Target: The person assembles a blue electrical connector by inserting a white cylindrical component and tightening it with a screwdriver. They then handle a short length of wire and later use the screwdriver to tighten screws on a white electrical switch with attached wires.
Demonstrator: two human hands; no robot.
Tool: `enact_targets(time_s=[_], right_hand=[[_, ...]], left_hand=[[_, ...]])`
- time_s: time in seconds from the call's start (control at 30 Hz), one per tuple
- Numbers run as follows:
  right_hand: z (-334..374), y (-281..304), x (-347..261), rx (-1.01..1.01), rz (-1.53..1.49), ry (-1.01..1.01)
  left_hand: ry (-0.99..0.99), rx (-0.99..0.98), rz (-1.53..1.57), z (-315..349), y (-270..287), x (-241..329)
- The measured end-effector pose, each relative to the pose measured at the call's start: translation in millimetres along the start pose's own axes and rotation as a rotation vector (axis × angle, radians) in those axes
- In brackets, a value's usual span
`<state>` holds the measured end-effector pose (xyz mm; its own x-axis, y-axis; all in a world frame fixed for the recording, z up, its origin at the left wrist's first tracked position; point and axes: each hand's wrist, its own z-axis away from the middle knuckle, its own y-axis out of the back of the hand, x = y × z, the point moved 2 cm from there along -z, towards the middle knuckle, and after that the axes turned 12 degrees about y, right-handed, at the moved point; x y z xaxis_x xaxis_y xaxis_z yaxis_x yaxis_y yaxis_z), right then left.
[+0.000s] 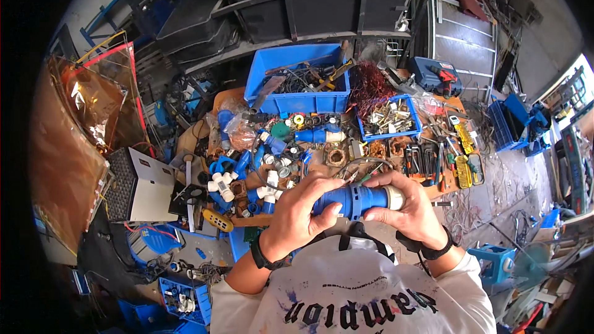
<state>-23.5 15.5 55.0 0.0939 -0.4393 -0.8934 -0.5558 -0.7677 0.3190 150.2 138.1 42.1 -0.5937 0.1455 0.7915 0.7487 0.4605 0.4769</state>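
Close in front of my chest, both hands are closed round a blue industrial plug connector [356, 203] with a white end at its right. My left hand [298, 213] grips the left part of the blue body, the thumb laid along its near side. Round the white end and the raised blue collar wraps my right hand [413, 209], its thumb pressing near the collar. Just beyond the connector, a grey cable [371, 161] loops above the table, with thin coloured wires by my fingertips. What the left palm covers is hidden.
On the wooden table stand a large blue bin [300, 102] of tools and a small blue tray [391, 134] of metal parts. More blue connectors [318, 135] and white fittings [221, 187] crowd the left side. Hand tools and a yellow bit case [463, 172] lie at the right.
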Motion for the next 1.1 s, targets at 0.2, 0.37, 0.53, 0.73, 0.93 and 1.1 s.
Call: enact_targets(time_s=[0.2, 0.37, 0.53, 0.73, 0.93, 1.1], right_hand=[[2.5, -5.7, 1.3, 0.033, 0.017, 0.097], [1.5, -6.6, 8.8, 0.076, -0.031, 0.083], [1.3, -3.9, 9.5, 0.069, -0.042, 0.081], [0.5, 1.5, 12.4, 0.048, -0.031, 0.061], [2.4, 2.6, 11.1, 0.103, -0.017, 0.102], [2.6, 7.8, 11.0, 0.19, -0.171, 0.052]], left_hand=[[-0.019, -0.023, -0.01, -2.1, 4.3, 0.1], [-0.024, -0.013, -0.039, -5.8, 2.8, -0.5], [-0.069, -0.04, -0.068, -8.8, 0.9, -2.6], [-0.123, -0.031, -0.118, -10.0, -1.7, -2.6], [-0.082, -0.039, -0.005, -16.7, -3.3, -1.5], [0.116, 0.144, 0.351, -11.4, -13.5, -1.6]])
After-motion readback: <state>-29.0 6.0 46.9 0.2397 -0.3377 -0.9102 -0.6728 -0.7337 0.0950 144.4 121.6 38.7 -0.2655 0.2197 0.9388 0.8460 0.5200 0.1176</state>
